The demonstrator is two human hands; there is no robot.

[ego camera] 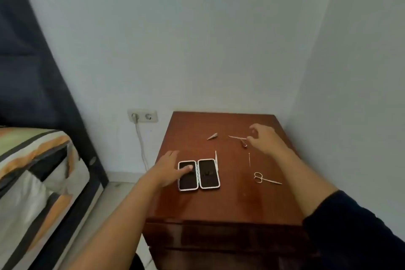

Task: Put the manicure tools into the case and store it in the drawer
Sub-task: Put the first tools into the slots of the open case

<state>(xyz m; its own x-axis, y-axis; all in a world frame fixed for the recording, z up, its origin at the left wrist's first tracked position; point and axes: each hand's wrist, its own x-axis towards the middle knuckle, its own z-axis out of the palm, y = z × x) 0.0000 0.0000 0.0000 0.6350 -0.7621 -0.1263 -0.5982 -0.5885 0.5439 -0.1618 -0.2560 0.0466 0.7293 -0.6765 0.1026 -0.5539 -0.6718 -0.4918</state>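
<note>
My case (198, 174) lies open and flat on the brown desk (228, 204), its two dark halves side by side, and I will place everything else by it. My left hand (169, 167) rests over the case's left half, fingers spread and loose, the thumb lying across the dark lining; it holds nothing. Just beside the case's right edge, at its far corner, a thin stick-like tool (215, 156) lies on the wood, pointing away from me. Farther back from the case, toward the wall, sits a small pointed clipper (212, 136). To the right of that, well beyond the case, my right hand (264, 138) hovers with the fingers curled in and the thumb and forefinger closing at the end of a long slim tool (236, 137); I cannot tell whether I truly have it pinched or am only touching it. A second small clipper-like piece (244, 143) lies just under that hand's fingertips. Between my right hand and the near edge of the desk, right of the case, a fine pin-like tool (249, 159) lies lengthwise, and nearer to me the small scissors (266, 178) lie flat, loops toward the case and blades pointing away to the right. Left of the case, past the desk edge, a wall socket (142, 115) holds a plug with a cord hanging down, and a bed (32, 160) with striped covers stands beyond it.
</note>
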